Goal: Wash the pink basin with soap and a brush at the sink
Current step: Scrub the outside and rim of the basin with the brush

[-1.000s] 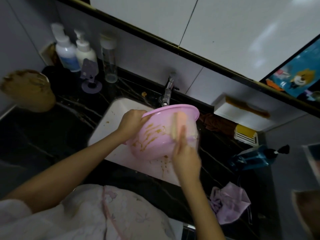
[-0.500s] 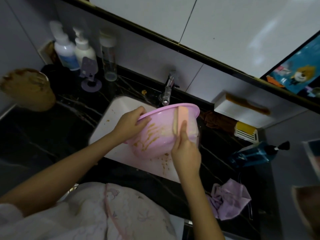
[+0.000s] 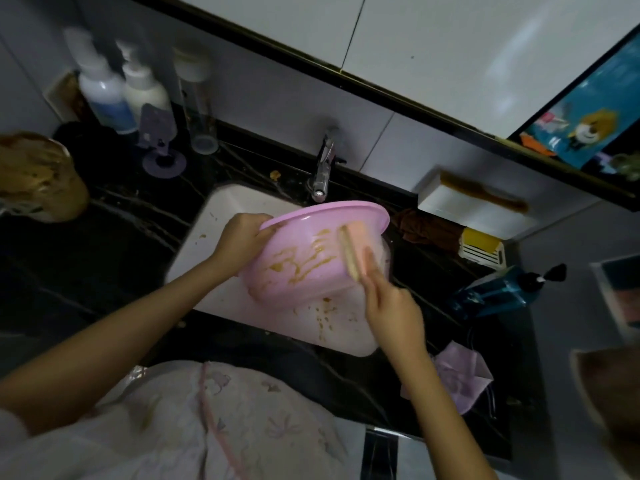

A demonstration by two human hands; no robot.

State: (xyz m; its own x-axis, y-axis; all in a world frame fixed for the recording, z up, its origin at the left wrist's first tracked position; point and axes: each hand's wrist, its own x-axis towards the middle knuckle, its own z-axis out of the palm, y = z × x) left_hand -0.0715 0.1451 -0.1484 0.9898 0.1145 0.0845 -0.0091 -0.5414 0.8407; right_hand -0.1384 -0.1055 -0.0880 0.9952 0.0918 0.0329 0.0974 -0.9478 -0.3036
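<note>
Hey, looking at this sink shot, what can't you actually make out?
Head view only:
Sink drain: hidden by the pink basin.
Faucet flow: the basin rim covers the space below the spout.
Brush bristles: motion-blurred, pressed to the basin.
Pump bottles labels: blurred, too small.
Tan object at the right edge: cut off by the frame.

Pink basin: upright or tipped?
Tipped. Left hand holds the pink basin by the rim, tilted on edge over the sink.

Dim and murky, brightest on the wall tiles [image 3: 433, 57]; edges bend and soften, everything slightly blurred.
</note>
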